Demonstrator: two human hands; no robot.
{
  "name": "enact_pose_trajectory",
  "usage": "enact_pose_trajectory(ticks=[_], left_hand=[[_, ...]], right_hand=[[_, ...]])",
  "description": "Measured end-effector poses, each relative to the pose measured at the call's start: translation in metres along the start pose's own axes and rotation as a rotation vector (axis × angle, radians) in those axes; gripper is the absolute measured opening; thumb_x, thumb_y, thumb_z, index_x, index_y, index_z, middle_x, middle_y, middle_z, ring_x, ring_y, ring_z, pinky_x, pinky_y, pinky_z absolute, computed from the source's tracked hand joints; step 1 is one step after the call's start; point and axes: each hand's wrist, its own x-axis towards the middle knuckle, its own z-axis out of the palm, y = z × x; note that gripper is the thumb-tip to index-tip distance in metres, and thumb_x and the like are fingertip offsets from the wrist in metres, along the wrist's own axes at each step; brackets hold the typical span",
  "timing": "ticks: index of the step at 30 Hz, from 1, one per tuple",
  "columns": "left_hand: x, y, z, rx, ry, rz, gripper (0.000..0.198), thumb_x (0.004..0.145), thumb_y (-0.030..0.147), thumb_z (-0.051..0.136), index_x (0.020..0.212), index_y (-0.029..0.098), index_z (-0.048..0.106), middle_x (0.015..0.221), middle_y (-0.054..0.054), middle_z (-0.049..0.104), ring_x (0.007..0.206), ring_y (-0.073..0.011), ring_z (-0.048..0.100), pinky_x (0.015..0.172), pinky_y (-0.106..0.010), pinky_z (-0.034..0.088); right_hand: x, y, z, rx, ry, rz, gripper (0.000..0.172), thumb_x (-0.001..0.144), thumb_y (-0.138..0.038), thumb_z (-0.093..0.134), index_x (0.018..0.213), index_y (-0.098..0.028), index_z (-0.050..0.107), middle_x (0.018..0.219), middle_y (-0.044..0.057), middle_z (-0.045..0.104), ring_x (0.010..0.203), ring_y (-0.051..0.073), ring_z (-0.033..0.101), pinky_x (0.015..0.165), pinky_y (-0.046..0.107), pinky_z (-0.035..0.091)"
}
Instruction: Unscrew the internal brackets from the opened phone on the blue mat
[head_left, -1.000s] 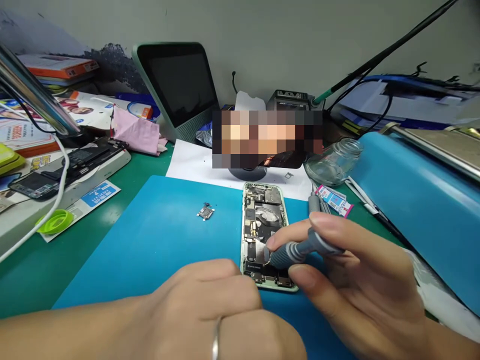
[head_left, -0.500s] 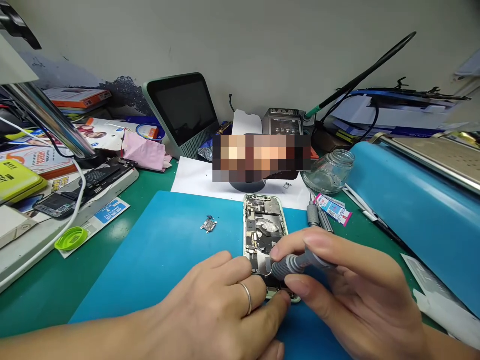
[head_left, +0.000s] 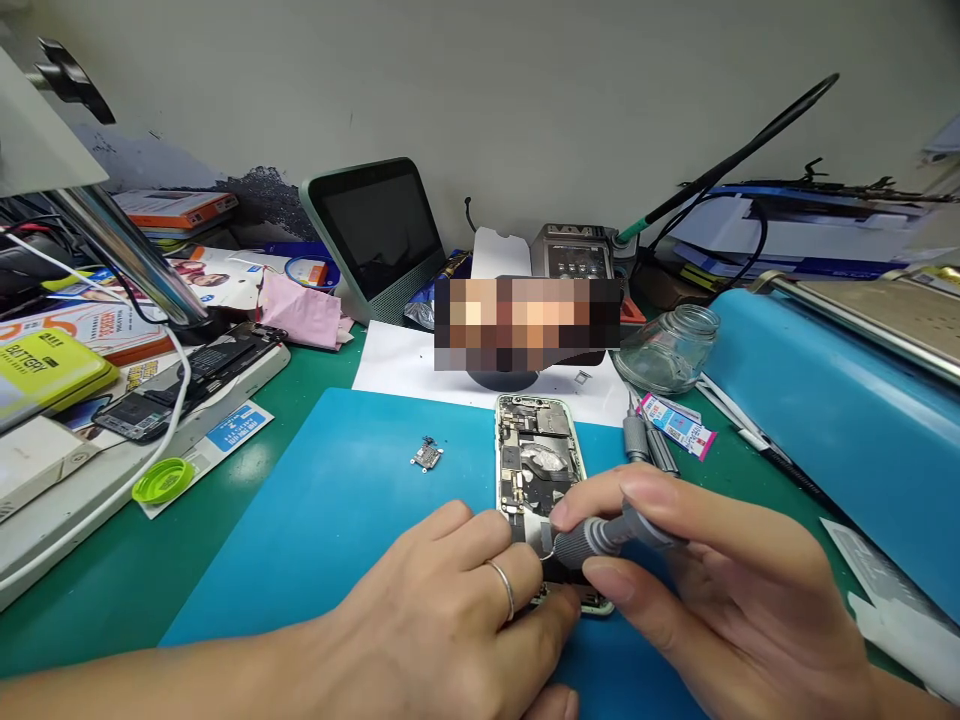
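An opened phone (head_left: 534, 455) with a pale green frame lies on the blue mat (head_left: 322, 500), its inner parts showing. My right hand (head_left: 739, 570) grips a grey screwdriver (head_left: 589, 540) between thumb and fingers. The driver is tilted over the lower part of the phone, and its tip is hidden behind my left fingers. My left hand (head_left: 457, 610), with a ring on one finger, is closed over the phone's lower left side. One fingertip presses near the bottom edge. Left of the phone sits a small metal phone part (head_left: 427, 455) with tiny bits beside it.
More grey screwdrivers (head_left: 636, 440) lie right of the phone near a glass jar (head_left: 671, 350). A SIM tray (head_left: 582, 378) rests on white paper (head_left: 390, 350). At left are another opened phone (head_left: 180, 385) and a green lid (head_left: 163, 482). A screen device (head_left: 375, 230) stands behind.
The whole view has shifted a little, so things appear slightly farther right and lower. Both hands keep nearly the same pose on the phone and screwdriver.
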Motion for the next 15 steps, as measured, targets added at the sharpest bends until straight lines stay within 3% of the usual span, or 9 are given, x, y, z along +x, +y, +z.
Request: enact_pose_trajectory(ticks=[15], left_hand=[[-0.0005, 0.0008, -0.0011, 0.015, 0.003, -0.002, 0.028, 0.100, 0.035, 0.061, 0.114, 0.012, 0.069, 0.074, -0.001, 0.059, 0.068, -0.0189, 0.047, 0.055, -0.037, 0.030]], right_hand=[[0.0017, -0.0006, 0.0004, 0.034, 0.021, 0.037, 0.076, 0.088, 0.000, 0.068, 0.149, -0.041, 0.050, 0.128, 0.002, 0.075, 0.117, 0.024, 0.074, 0.084, 0.031, 0.070]])
